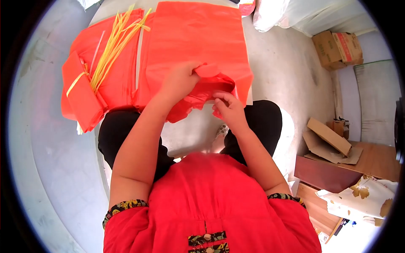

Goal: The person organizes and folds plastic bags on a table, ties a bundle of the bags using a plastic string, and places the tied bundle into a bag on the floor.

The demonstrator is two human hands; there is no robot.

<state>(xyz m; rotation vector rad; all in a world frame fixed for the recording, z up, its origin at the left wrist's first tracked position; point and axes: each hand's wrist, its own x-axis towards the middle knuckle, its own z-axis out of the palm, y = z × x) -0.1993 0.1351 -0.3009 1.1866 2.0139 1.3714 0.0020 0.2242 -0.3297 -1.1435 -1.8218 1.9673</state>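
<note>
A stack of flat red plastic bags [196, 38] lies in front of me, its near end hanging over the edge. My left hand [180, 82] is closed, thumb and fingers pinching the near end of the top red bag [217, 82], which gapes into a dark fold. My right hand [230, 109] has its fingers curled around the loose lower edge of the same bag, a bit of red film showing between them. On the left, a bunch of yellow strips [112, 59] rests on more red bags [82, 44]. A folded red bundle [84, 97] there has a yellow strip around it.
My knees [263, 122] are beneath the near edge of the stack. On the right, a cardboard box [337, 49] stands by the wall. Flattened cardboard [329, 143] lies on a brown wooden surface [375, 158], with a flower-patterned cloth [358, 196] below it.
</note>
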